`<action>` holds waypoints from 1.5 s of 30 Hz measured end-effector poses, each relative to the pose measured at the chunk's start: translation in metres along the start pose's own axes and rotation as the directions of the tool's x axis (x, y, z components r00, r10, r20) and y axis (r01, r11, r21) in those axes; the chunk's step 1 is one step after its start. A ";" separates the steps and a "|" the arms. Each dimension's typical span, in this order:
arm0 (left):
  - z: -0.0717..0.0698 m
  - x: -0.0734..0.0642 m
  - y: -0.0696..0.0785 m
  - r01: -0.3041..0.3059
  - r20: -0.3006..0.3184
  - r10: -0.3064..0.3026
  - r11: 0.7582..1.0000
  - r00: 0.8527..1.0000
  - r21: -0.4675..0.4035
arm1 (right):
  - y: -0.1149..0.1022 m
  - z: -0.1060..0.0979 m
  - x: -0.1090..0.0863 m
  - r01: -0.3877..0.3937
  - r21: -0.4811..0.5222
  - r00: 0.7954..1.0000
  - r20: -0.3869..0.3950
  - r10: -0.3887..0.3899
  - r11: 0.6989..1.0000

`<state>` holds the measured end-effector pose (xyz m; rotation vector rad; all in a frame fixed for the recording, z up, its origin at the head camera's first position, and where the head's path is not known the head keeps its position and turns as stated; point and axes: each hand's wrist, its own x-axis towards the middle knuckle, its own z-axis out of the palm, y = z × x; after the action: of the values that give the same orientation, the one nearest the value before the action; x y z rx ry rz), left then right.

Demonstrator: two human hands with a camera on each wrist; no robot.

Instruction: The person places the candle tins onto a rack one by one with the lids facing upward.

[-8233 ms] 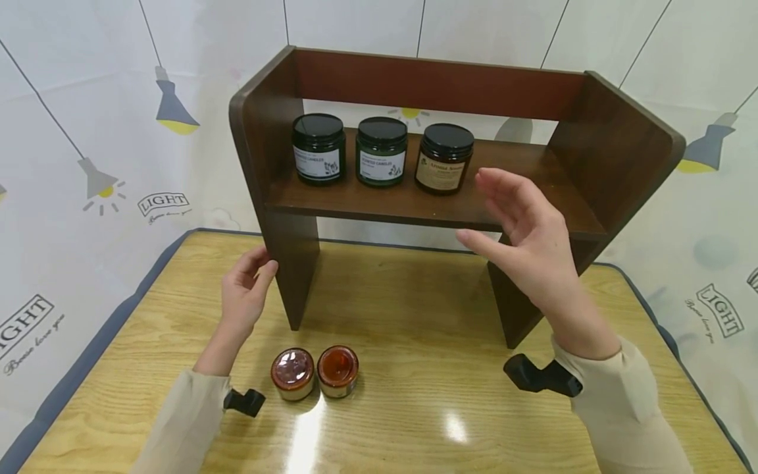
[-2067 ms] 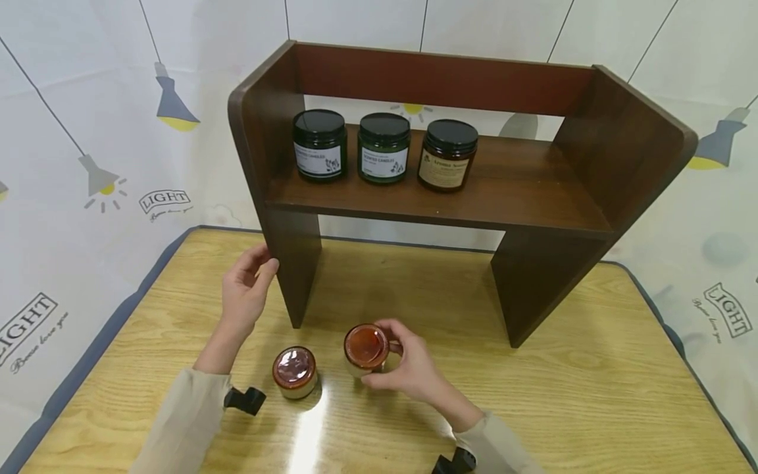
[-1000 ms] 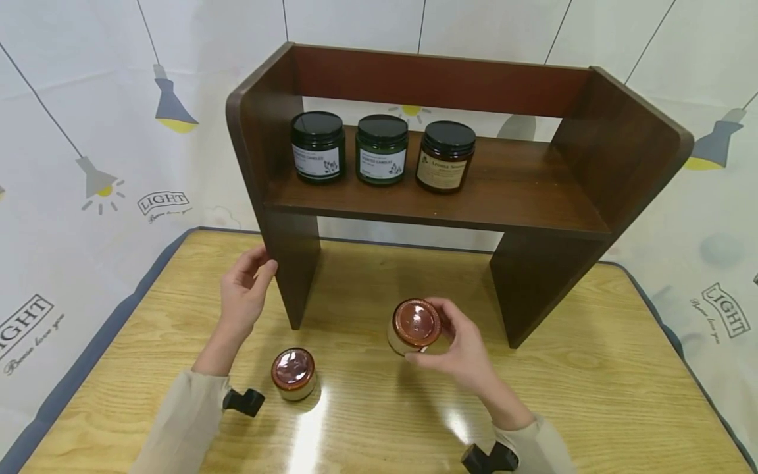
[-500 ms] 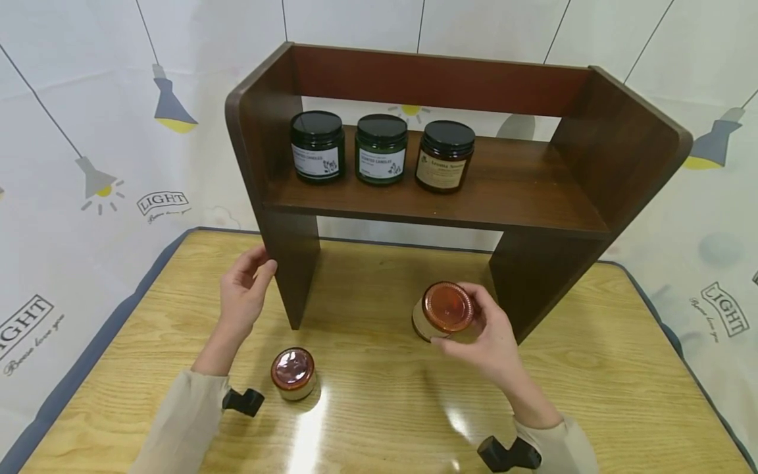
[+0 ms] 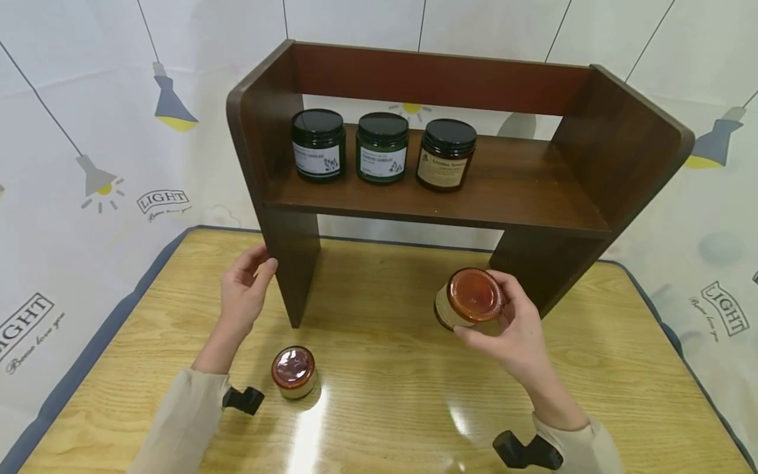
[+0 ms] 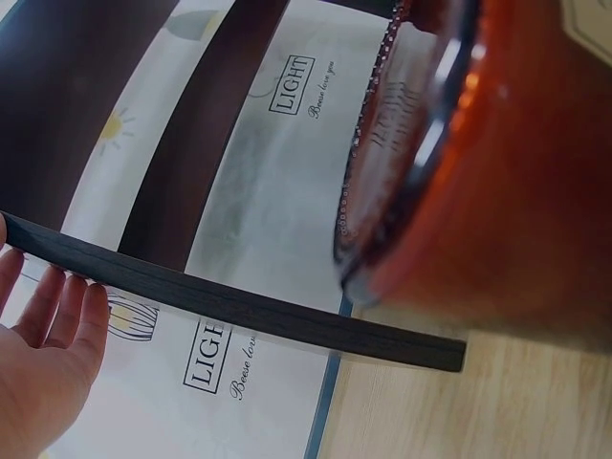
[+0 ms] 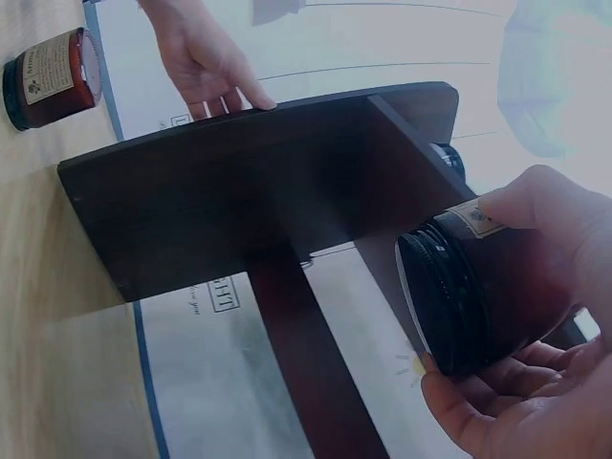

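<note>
My right hand [image 5: 515,336] grips an amber glass candle jar [image 5: 476,294] between thumb and fingers. It is held above the table in front of the shelf's right leg, tilted, with its reddish glass base up. In the right wrist view its black lid [image 7: 445,301] points toward the table side. My left hand [image 5: 244,289] touches the left side panel [image 5: 290,263] of the dark wooden shelf, fingers along its outer face and thumb at its front edge. A second amber jar [image 5: 293,372] stands base up on the table, near my left wrist.
Three black-lidded candle jars stand in a row on the shelf board: a dark green one [image 5: 318,146] at left, a green one [image 5: 381,147] in the middle, a brown one [image 5: 446,155] at right. The wooden table [image 5: 391,408] has a blue edge; a printed cloth hangs behind.
My right hand picked up the amber jar beside the other one and carried it right and up, tilting it more. My left hand stays at the panel.
</note>
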<state>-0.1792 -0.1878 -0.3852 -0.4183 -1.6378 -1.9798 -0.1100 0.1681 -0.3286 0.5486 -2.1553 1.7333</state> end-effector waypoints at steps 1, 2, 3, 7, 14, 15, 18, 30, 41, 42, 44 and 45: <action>0.000 0.000 0.000 0.000 0.000 0.000 1.000 1.000 0.000 | -0.001 -0.001 0.000 0.004 0.020 1.000 -0.003 -0.003 1.000; 0.000 0.000 0.000 0.000 0.000 0.000 1.000 1.000 0.001 | -0.003 -0.003 0.001 0.006 0.048 1.000 -0.006 -0.006 0.999; 0.000 0.001 0.000 -0.001 -0.001 0.001 1.000 1.000 0.002 | -0.004 -0.004 0.001 0.010 0.074 1.000 -0.010 -0.009 0.997; 0.000 0.001 0.000 -0.002 -0.004 0.002 1.000 1.000 0.002 | -0.010 -0.011 0.004 0.021 0.157 1.000 -0.025 -0.017 0.987; 0.000 0.000 0.000 -0.006 0.002 0.006 1.000 1.000 0.003 | -0.022 -0.022 0.007 0.012 0.216 0.996 -0.088 0.007 0.976; 0.000 0.000 0.000 -0.005 0.002 0.005 1.000 1.000 0.002 | -0.024 -0.024 0.008 0.011 0.221 0.995 -0.096 0.010 0.975; 0.000 0.000 0.000 -0.001 0.002 0.001 1.000 1.000 -0.001 | -0.028 -0.030 0.010 0.023 0.239 0.994 -0.107 0.003 0.971; -0.001 0.000 0.000 -0.002 0.007 0.002 1.000 1.000 0.022 | -0.047 -0.048 0.023 0.120 0.297 0.983 -0.169 -0.071 0.947; 0.000 0.001 0.000 -0.012 0.003 0.012 1.000 1.000 -0.009 | -0.067 -0.055 0.033 0.125 0.278 0.978 -0.198 -0.070 0.953; 0.000 0.001 0.000 -0.011 0.001 0.011 1.000 1.000 -0.007 | -0.068 -0.055 0.034 0.134 0.281 0.976 -0.203 -0.077 0.950; 0.000 0.001 0.000 -0.010 0.000 0.010 1.000 1.000 -0.004 | -0.070 -0.056 0.038 0.156 0.299 0.973 -0.210 -0.095 0.941; 0.000 0.001 0.000 -0.009 -0.001 0.009 1.000 1.000 -0.002 | -0.071 -0.056 0.040 0.162 0.301 0.972 -0.212 -0.100 0.940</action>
<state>-0.1800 -0.1881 -0.3844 -0.4257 -1.6303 -1.9751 -0.1105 0.2059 -0.2372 0.5623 -1.6795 1.9801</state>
